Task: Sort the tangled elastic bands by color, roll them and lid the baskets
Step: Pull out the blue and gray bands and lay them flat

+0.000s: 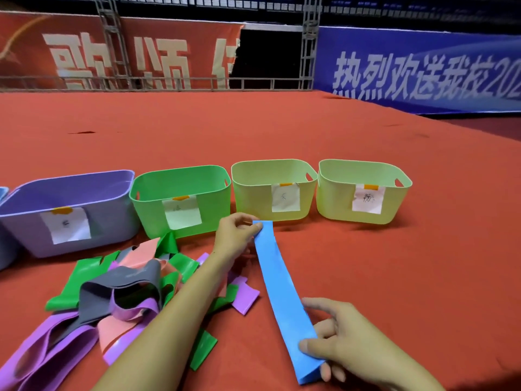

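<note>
A blue elastic band point(282, 289) lies stretched flat on the red cloth between both hands. My left hand point(235, 235) pinches its far end near the baskets. Its near end is gripped by my right hand point(342, 348). To the left sits a tangled pile of bands point(121, 294) in green, purple, grey and pink, partly under my left forearm. Behind stand open, labelled baskets in a row: a purple basket point(67, 190), a green basket point(180, 179), and two pale yellow-green baskets point(275, 167) point(363, 170). No lids are visible.
The edge of another bluish basket point(3, 193) shows at the far left. The red cloth point(423, 263) spreads wide to the right and behind the baskets. Banners and metal trusses stand at the back.
</note>
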Tool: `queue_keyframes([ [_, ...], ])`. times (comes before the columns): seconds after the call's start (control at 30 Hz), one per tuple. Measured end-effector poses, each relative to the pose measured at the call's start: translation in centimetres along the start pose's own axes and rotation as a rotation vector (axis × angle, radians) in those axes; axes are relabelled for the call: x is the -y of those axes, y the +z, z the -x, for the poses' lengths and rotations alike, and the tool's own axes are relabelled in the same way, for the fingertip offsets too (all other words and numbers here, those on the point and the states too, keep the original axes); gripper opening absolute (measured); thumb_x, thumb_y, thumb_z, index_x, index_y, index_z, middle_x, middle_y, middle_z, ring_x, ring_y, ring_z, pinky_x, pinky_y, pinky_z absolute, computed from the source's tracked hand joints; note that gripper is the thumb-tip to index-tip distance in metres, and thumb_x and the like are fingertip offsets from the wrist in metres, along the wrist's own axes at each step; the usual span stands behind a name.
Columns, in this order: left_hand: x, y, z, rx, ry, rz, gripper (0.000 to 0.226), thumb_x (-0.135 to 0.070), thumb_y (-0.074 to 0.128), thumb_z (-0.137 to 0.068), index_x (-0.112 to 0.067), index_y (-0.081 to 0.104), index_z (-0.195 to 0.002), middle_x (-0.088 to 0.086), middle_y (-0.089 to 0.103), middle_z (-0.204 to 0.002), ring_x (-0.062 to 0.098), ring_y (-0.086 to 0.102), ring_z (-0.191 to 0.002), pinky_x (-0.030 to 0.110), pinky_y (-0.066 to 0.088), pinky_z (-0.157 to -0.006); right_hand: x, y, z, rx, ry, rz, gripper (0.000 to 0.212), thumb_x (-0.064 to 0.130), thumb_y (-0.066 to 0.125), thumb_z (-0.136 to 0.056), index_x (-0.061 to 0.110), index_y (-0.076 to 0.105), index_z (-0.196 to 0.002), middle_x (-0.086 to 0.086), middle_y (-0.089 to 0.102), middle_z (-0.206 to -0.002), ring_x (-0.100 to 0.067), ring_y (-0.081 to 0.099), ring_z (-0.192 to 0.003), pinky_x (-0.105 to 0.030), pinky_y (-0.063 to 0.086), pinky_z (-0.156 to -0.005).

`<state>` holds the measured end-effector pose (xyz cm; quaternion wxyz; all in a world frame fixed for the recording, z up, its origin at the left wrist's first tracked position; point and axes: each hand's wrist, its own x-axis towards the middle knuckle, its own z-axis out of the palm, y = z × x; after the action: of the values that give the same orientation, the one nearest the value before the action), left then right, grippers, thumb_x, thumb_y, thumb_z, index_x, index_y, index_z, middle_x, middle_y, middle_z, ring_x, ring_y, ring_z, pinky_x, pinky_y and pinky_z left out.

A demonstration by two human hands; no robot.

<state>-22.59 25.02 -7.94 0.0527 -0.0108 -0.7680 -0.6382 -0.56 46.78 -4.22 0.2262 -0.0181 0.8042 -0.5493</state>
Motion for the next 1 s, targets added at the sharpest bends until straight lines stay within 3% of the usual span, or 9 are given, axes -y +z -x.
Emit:
queue_keyframes([
  [0.1,1.3,0.6,-0.9,-0.013,0.031,-0.024,0.01,-0.011,0.082,-0.09,-0.018,0.077,-0.085,0.014,0.075,-0.079,0.025,0.069,-0.067,0.054,0.065,-0.062,0.0,-0.1,0.2,-0.025,0.002,0.012,0.075,0.012,0.077,-0.089,0.039,0.038,-0.147,-0.015,0.076,-0.074,-0.017,0.062,-0.048,-0.026,0.046,-0.05],
  [0.27,3.4,1.4,-1.5,0.009,0.09,-0.122,0.012,-0.025,0.087,-0.086,-0.034,0.081,-0.08,-0.008,0.08,-0.082,0.017,0.077,-0.082,0.049,0.066,-0.075,0.1,0.3,-0.3,-0.07,0.004,0.112,0.067,0.024,0.079,-0.084,0.055,0.046,-0.134,-0.006,0.075,-0.07,-0.012,0.066,-0.054,-0.024,0.051,-0.056],
  [0.4,3.8,1.6,-2.0,-0.038,0.095,-0.203,0.013,-0.028,0.09,-0.082,-0.035,0.082,-0.075,-0.012,0.078,-0.076,0.011,0.075,-0.079,0.044,0.065,-0.075,-0.3,0.7,-0.9,-0.071,0.035,0.131,0.05,0.023,0.076,-0.09,0.047,0.052,-0.127,-0.001,0.07,-0.064,-0.016,0.066,-0.055,-0.026,0.053,-0.057],
  [0.57,4.0,1.7,-2.1,-0.052,0.074,-0.278,0.008,-0.035,0.091,-0.08,-0.034,0.083,-0.077,-0.018,0.078,-0.077,0.008,0.075,-0.082,0.035,0.06,-0.074,-0.6,0.6,-1.0,-0.06,0.063,0.111,0.047,0.021,0.072,-0.095,0.04,0.051,-0.133,-0.004,0.072,-0.07,-0.029,0.077,-0.065,-0.04,0.065,-0.067],
  [0.63,4.0,1.5,-2.1,-0.043,0.055,-0.227,0.01,-0.032,0.092,-0.081,-0.033,0.083,-0.076,-0.016,0.079,-0.077,0.012,0.075,-0.077,0.035,0.059,-0.069,-0.7,0.5,-1.1,-0.061,0.075,0.088,0.048,0.017,0.071,-0.095,0.037,0.052,-0.134,-0.003,0.072,-0.071,-0.033,0.079,-0.071,-0.045,0.067,-0.072],
  [0.73,3.8,1.4,-2.0,-0.034,0.035,-0.172,0.01,-0.026,0.093,-0.082,-0.027,0.084,-0.078,-0.009,0.079,-0.074,0.013,0.063,-0.054,0.033,0.052,-0.055,-0.7,0.6,-1.1,-0.052,0.094,0.092,0.049,0.015,0.071,-0.095,0.035,0.052,-0.135,-0.005,0.074,-0.074,-0.035,0.08,-0.073,-0.052,0.066,-0.076],
  [0.8,3.7,1.4,-2.0,-0.029,0.025,-0.196,0.01,-0.027,0.094,-0.081,-0.026,0.084,-0.078,-0.009,0.078,-0.072,0.011,0.059,-0.048,0.031,0.051,-0.055,-0.7,0.6,-1.0,-0.048,0.106,0.125,0.048,0.014,0.068,-0.094,0.035,0.051,-0.134,-0.008,0.075,-0.072,-0.035,0.079,-0.071,-0.052,0.066,-0.076],
  [0.9,3.4,1.6,-2.0,-0.037,0.043,-0.315,0.013,-0.037,0.094,-0.078,-0.03,0.083,-0.078,-0.015,0.078,-0.075,0.009,0.069,-0.066,0.032,0.054,-0.064,-0.3,0.8,-0.8,-0.04,0.114,0.204,0.048,0.015,0.066,-0.095,0.038,0.048,-0.133,-0.01,0.077,-0.07,-0.033,0.076,-0.063,-0.047,0.067,-0.067],
  [1.0,3.1,2.0,-1.4,-0.067,0.083,-0.478,0.015,-0.041,0.091,-0.079,-0.031,0.08,-0.081,-0.016,0.076,-0.082,0.011,0.071,-0.083,0.033,0.055,-0.07,-0.2,0.6,-0.6,-0.104,0.091,0.379,0.05,0.035,0.069,-0.09,0.049,0.048,-0.134,0.01,0.072,-0.066,-0.011,0.065,-0.06,-0.034,0.059,-0.066],
])
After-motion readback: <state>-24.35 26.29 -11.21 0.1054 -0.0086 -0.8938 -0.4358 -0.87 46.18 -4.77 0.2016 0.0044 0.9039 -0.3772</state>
